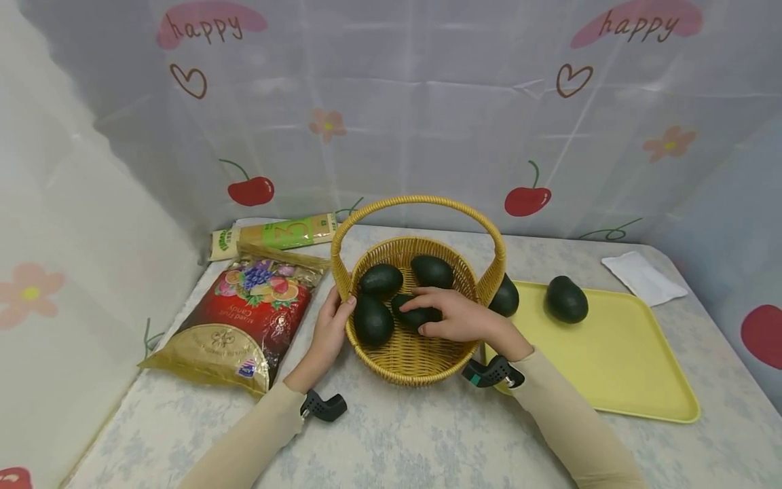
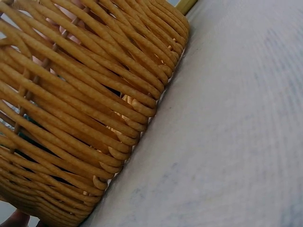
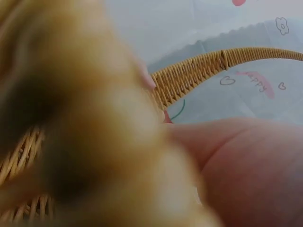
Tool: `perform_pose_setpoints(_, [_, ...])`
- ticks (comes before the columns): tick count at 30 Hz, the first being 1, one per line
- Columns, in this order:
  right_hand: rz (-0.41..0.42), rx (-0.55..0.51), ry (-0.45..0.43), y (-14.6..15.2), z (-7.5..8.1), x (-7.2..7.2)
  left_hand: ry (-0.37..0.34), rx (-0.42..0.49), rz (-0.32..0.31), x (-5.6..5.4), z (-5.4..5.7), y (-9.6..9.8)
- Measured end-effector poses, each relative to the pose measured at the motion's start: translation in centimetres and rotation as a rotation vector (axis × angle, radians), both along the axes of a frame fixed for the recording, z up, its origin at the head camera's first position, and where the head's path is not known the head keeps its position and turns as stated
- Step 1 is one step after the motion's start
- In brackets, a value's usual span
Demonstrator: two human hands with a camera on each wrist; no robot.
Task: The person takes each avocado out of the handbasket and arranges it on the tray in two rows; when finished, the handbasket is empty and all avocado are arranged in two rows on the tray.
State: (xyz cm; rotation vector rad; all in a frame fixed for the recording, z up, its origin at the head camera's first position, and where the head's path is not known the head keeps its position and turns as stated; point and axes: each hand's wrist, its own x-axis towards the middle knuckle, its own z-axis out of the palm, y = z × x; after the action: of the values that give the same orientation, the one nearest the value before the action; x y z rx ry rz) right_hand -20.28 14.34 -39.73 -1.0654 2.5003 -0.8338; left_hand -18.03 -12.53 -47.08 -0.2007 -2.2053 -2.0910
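Steadying, apparently, the round yellow wicker basket (image 1: 421, 356), our left hand (image 1: 332, 326) grips its side. Our right hand (image 1: 452, 314) grasps a dark-green oval avocado (image 1: 411, 316) inside from above, likely because the basket is deep.

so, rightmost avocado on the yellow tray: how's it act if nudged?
The avocado would likely roll, given its rounded sides, though its oval outline may make it wobble. The yellow tray looks smooth, probably offering little grip.

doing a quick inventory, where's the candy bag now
In the head view, the candy bag lies at the left of the table, left of the wicker basket and in front of the green-labelled packet.
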Motion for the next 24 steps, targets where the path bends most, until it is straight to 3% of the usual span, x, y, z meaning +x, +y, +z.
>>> perform_pose_setpoints(11, [0.066, 0.016, 0.014, 0.0, 0.2, 0.5, -0.01, 0.006, 0.003, 0.1, 0.1, 0.1])
perform_pose_setpoints(24, [0.065, 0.093, -0.117, -0.4, 0.9, 1.2, -0.008, 0.001, -0.007, 0.1, 0.1, 0.0])
